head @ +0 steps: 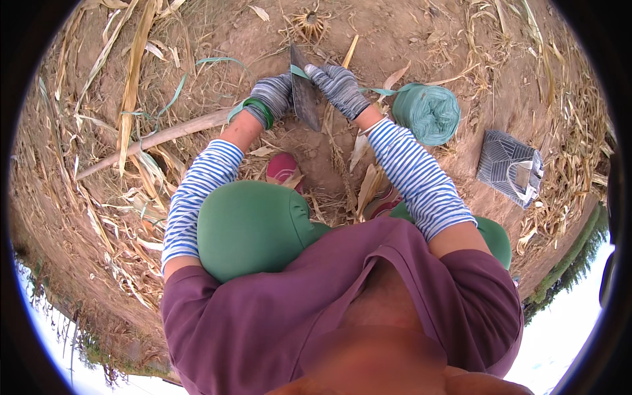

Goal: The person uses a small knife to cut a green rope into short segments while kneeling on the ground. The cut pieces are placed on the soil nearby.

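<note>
My left hand (273,95), in a grey knitted glove, is closed near the head of a long-handled hoe; its fingers are partly hidden. The dark metal hoe blade (307,101) stands nearly edge-on between my hands. Its wooden handle (182,129) runs off to the left, low over the ground. A green plastic twine strip (299,72) crosses the upper part of the blade. My right hand (339,88), gloved alike, pinches the strip with its thumb against the blade. From beneath this hand the twine leads to a big green twine roll (425,113) on the soil.
A grey patterned bag (511,165) lies on the right. Dry corn stalks and husks (136,74) litter the left ground, where a loose twine length (173,98) trails. A cut stalk stub (310,22) stands ahead. My red shoe (284,170) is just below the blade.
</note>
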A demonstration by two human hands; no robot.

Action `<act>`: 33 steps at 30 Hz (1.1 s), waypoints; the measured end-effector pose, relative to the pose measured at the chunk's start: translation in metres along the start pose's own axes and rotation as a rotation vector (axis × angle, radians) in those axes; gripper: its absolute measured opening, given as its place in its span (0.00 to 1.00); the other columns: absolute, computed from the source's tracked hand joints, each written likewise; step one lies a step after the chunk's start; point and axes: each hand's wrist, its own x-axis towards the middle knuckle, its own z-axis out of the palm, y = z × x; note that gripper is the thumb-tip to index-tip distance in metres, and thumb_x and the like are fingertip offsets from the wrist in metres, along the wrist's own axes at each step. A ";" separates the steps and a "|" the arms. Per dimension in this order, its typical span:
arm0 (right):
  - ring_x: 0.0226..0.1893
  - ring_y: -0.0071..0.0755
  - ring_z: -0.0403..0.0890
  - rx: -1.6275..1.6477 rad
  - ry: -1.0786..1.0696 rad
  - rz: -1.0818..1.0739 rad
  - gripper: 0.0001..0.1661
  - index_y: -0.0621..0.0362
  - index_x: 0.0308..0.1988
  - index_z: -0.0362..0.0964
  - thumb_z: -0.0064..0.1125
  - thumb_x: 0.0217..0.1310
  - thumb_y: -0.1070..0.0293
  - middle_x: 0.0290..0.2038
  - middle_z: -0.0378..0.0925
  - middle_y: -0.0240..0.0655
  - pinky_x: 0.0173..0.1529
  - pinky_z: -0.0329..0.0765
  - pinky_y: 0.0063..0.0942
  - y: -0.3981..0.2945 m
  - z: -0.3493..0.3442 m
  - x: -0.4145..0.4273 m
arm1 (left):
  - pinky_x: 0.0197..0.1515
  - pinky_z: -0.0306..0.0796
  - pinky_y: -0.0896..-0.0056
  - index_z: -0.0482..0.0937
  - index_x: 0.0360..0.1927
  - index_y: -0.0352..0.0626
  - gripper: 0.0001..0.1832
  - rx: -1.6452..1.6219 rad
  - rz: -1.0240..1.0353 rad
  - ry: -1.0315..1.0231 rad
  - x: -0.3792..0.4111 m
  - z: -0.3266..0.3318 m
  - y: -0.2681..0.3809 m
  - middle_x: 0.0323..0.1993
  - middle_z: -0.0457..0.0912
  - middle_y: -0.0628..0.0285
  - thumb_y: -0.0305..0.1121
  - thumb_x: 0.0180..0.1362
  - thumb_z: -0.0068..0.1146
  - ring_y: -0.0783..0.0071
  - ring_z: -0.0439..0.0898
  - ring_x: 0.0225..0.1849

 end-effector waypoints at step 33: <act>0.17 0.47 0.74 -0.566 -0.067 -0.373 0.33 0.54 0.25 0.74 0.32 0.63 0.41 0.16 0.72 0.43 0.24 0.69 0.41 0.004 -0.008 0.038 | 0.39 0.71 0.56 0.66 0.51 0.41 0.21 0.047 -0.074 -0.067 0.006 -0.002 0.002 0.39 0.78 0.47 0.39 0.55 0.47 0.49 0.77 0.40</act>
